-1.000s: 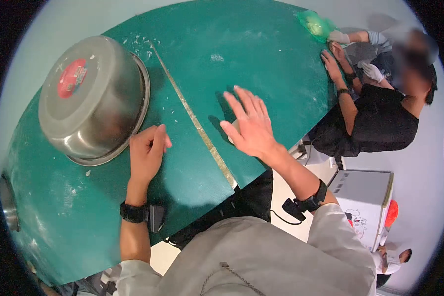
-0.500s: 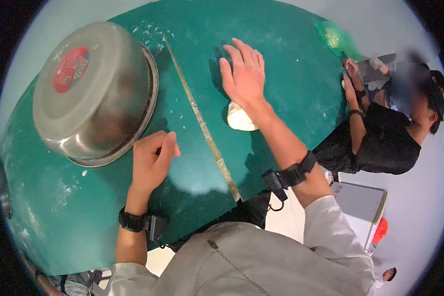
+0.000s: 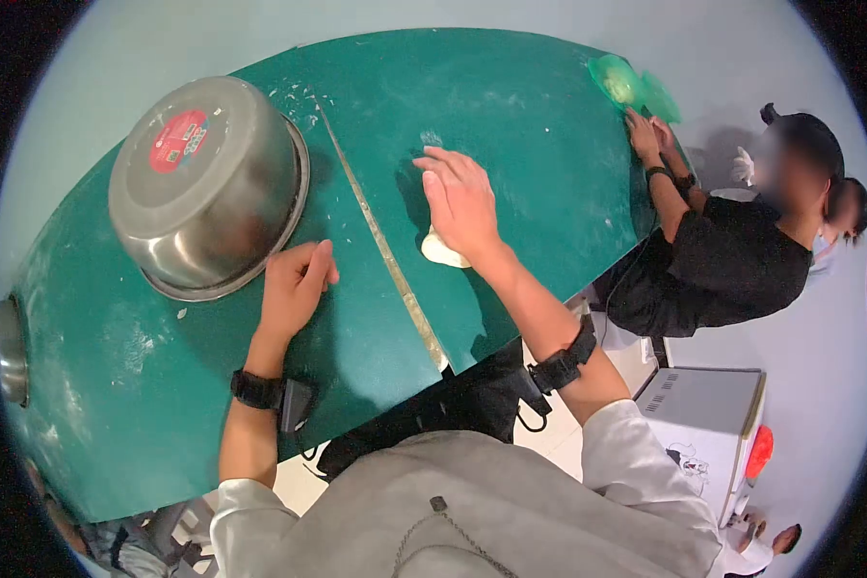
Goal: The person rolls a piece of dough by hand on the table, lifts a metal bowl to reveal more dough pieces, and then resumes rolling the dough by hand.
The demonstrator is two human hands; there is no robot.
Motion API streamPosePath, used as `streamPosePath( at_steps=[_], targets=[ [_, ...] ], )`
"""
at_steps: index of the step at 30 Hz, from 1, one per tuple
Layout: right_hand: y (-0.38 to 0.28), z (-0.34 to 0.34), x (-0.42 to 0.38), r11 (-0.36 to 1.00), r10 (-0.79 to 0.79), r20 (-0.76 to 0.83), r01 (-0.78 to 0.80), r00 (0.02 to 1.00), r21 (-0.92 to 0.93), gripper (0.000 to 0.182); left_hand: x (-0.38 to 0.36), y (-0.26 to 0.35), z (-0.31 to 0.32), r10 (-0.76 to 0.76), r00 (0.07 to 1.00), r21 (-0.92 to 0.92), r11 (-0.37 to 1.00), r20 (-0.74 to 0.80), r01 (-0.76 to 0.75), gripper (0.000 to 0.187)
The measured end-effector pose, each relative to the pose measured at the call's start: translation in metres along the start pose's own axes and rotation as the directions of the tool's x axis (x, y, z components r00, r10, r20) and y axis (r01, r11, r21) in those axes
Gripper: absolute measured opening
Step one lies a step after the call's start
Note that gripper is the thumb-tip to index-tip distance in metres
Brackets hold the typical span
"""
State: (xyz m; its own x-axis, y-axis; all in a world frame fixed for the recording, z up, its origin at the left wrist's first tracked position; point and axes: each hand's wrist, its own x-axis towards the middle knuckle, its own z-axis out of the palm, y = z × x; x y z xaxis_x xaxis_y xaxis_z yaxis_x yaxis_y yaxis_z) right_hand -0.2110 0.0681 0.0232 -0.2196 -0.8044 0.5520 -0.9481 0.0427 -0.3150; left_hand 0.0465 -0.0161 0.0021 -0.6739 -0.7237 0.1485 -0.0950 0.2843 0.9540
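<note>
A lump of pale dough (image 3: 443, 250) lies on the green table, partly hidden under the heel of my right hand (image 3: 460, 202). The fingers of that hand stretch forward past the dough, slightly bent and close to the tabletop. My left hand (image 3: 294, 285) is curled into a loose fist, with nothing visible in it. It hovers or rests just right of the rim of an upside-down steel basin (image 3: 212, 183), which has a red label on its base.
The green table (image 3: 376, 405) has a worn seam (image 3: 383, 246) between my hands and flour smears. A second metal vessel (image 3: 12, 352) stands at the left edge. At the far right, a person in black (image 3: 732, 260) has hands near a green bowl (image 3: 617, 82).
My right hand has drawn back toward me over the dough, and its fingers sit closer together. My left hand stays curled by the basin. The view has tilted, and the co-worker's hands reached the green bowl.
</note>
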Motion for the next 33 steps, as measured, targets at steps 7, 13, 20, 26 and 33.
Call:
streamPosePath(
  at_steps=[7, 13, 20, 26, 33],
  targets=[
    [-0.027, -0.022, -0.035, 0.997, -0.015, 0.136, 0.025, 0.991, -0.074, 0.029, 0.0, -0.002, 0.001, 0.002, 1.0, -0.007, 1.0, 0.004, -0.002, 0.044],
    [-0.032, -0.065, -0.078, 0.994, -0.058, 0.334, 0.085, 0.941, -0.068, 0.023, 0.001, -0.006, 0.001, 0.005, 1.0, 0.005, 1.0, 0.008, -0.005, 0.044],
    [-0.034, -0.109, -0.071, 0.904, 0.243, 0.248, -0.311, 0.938, 0.294, 0.017, -0.001, -0.006, 0.001, -0.029, 1.0, -0.02, 0.999, 0.0, 0.029, 0.044],
    [-0.058, -0.096, -0.061, 0.895, 0.446, 0.439, -0.398, 0.78, -0.202, 0.038, -0.001, -0.011, 0.001, -0.022, 1.0, -0.044, 0.999, 0.009, 0.022, 0.043],
    [-0.017, -0.014, -0.009, 0.923, 0.336, 0.388, -0.217, 0.858, -0.318, 0.05, -0.001, 0.0, 0.0, -0.016, 1.0, -0.057, 0.998, 0.013, 0.017, 0.039]
  ],
)
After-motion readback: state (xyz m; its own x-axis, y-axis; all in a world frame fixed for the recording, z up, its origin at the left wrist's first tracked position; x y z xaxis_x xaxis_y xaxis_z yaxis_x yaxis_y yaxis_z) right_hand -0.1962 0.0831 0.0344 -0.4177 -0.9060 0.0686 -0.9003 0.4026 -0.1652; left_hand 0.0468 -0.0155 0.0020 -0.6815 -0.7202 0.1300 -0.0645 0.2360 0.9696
